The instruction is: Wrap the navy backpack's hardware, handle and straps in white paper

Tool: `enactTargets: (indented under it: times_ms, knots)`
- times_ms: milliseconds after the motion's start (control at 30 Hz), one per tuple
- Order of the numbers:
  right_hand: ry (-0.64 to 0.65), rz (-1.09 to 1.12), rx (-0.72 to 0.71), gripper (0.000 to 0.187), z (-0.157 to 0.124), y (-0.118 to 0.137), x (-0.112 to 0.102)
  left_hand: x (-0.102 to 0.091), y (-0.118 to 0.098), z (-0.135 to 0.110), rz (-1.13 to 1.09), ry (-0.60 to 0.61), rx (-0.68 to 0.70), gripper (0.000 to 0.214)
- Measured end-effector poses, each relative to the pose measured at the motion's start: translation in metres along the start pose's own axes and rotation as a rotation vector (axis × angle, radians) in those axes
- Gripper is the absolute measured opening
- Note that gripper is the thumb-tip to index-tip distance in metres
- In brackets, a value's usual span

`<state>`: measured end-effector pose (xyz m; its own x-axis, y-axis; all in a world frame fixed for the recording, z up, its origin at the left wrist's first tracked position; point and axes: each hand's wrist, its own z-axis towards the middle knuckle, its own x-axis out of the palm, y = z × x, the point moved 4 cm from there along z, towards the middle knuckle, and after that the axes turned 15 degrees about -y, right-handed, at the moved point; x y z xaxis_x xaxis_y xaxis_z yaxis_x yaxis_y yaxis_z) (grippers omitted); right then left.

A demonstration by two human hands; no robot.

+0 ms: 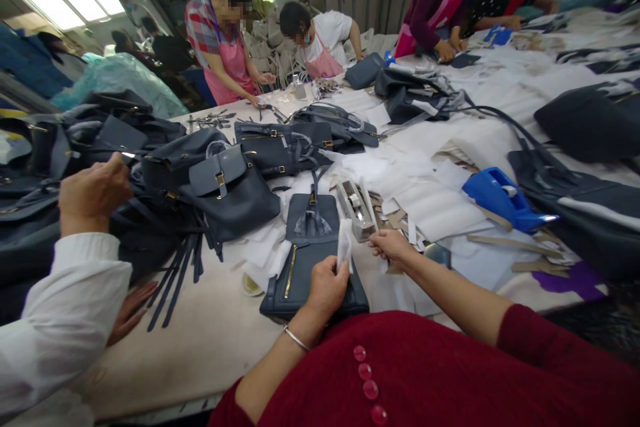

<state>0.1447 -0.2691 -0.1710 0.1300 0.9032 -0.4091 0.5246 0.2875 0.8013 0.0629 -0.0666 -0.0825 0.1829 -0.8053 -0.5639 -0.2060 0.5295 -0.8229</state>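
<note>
Dark leather-like bag on a crowded worktop, viewed from above. The bag (320, 255) lies before the wearer, close to the near edge of the worktop (200, 347); it is a smooth, blue-grey, roughly rectangular body with a slanting gold zipper (291, 271) and a handle (313, 220) that appears wrapped in clear film. The left hand (327, 288) rests over its lower part, the grip clamped on a crumpled, upright fold of white paper (345, 245). The right hand (393, 245) is just beside a boxy, metallic-looking tape dispenser (355, 210); its grip is drawn together, but whether anything thin lies between the fingers cannot be told.

To the right, thin, wrinkled white sheets (385, 170) spread among flat brown strips (493, 245) and a glossy blue tape dispenser (493, 197). To the left stands a rounded backpack (233, 190) with a buckled flap, near narrow, flat black straps (175, 280).

Hidden or unclear: the left hand and forearm cover part of the bag's lower half; the tape dispenser's near end is partly masked by the right hand. A co-worker's raised hand (95, 190) and white sleeve (75, 307) enter at left, the sleeve cut off by the border. The heaped dark bags (120, 133) behind merge into one another.
</note>
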Motion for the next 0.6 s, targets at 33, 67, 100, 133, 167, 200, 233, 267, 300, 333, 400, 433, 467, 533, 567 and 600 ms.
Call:
enactTargets:
  times_ms: [33, 67, 100, 133, 167, 200, 233, 267, 300, 333, 400, 433, 467, 533, 567, 600]
  knots:
    - [-0.004, -0.024, -0.013, 0.008, 0.003, 0.002, -0.001, 0.0, -0.001, 0.0, 0.007, -0.007, 0.005, 0.031]
    - [-0.003, -0.05, -0.028, 0.008, 0.005, 0.005, -0.003, -0.001, -0.001, -0.001, 0.015, -0.015, 0.009, 0.031]
    - [0.008, -0.074, -0.044, 0.011, 0.006, 0.009, -0.005, -0.001, -0.001, -0.001, 0.024, -0.027, 0.014, 0.03]
    - [0.028, -0.092, -0.062, 0.013, 0.005, 0.013, -0.008, -0.002, 0.0, -0.002, 0.034, -0.039, 0.019, 0.03]
    - [0.055, -0.103, -0.08, 0.013, 0.001, 0.018, -0.011, -0.002, 0.001, -0.002, 0.045, -0.051, 0.025, 0.031]
    - [0.087, -0.105, -0.098, 0.011, -0.006, 0.022, -0.014, -0.002, 0.001, -0.002, 0.054, -0.064, 0.033, 0.031]
    - [0.131, -0.091, -0.125, 0.01, -0.016, 0.027, -0.015, -0.002, 0.002, -0.002, 0.063, -0.074, 0.043, 0.031]
    - [0.191, -0.059, -0.162, 0.011, -0.029, 0.033, -0.015, 0.0, 0.003, -0.002, 0.072, -0.078, 0.052, 0.031]
    - [0.261, -0.015, -0.207, 0.014, -0.043, 0.039, -0.013, 0.001, 0.003, -0.002, 0.081, -0.076, 0.064, 0.03]
    - [0.336, 0.033, -0.257, 0.018, -0.057, 0.046, -0.01, 0.003, 0.004, -0.001, 0.093, -0.07, 0.078, 0.029]
    - [0.445, 0.091, -0.353, 0.023, -0.081, 0.056, -0.002, 0.008, 0.005, -0.001, 0.139, -0.064, 0.125, 0.027]
    - [0.451, 0.086, -0.385, 0.024, -0.089, 0.059, 0.002, 0.009, 0.005, -0.001, 0.172, -0.068, 0.159, 0.027]
    - [0.422, 0.06, -0.396, 0.025, -0.094, 0.059, 0.006, 0.01, 0.006, -0.001, 0.208, -0.075, 0.199, 0.026]
    - [0.332, -0.004, -0.381, 0.026, -0.096, 0.057, 0.012, 0.01, 0.005, -0.003, 0.278, -0.088, 0.282, 0.023]
    - [0.287, -0.033, -0.365, 0.027, -0.095, 0.055, 0.014, 0.01, 0.004, -0.003, 0.305, -0.089, 0.315, 0.022]
    - [0.255, -0.059, -0.348, 0.028, -0.093, 0.052, 0.015, 0.009, 0.004, -0.004, 0.325, -0.086, 0.336, 0.021]
